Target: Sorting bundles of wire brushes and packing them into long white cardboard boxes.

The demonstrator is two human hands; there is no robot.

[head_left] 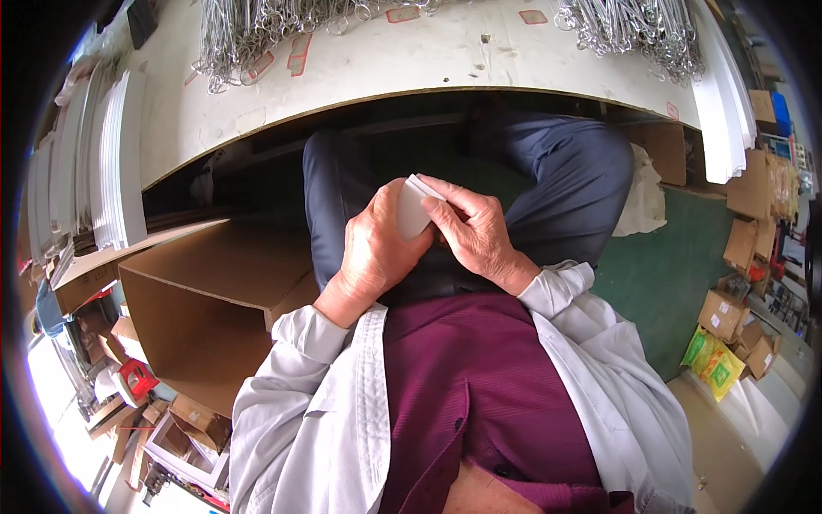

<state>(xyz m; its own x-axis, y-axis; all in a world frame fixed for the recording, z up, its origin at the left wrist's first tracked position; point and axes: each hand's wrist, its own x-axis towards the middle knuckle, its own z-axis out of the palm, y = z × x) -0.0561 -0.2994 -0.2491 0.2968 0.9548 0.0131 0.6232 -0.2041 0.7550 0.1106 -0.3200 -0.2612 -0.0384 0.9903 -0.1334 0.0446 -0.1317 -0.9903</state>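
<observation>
Bench (377, 64) carries looped wires (632, 32); left hand (377, 238) cups white card stack (412, 212), right hand (476, 233) pinches it, not yet released

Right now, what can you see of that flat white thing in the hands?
The flat white piece, perhaps paper or card, looks plain; lines along its upper-right edge suggest layers. It is held tilted above the dark blue trousers, the bare left hand along its left side and the bare right hand at its upper right. Its lower end is partly hidden.
</observation>
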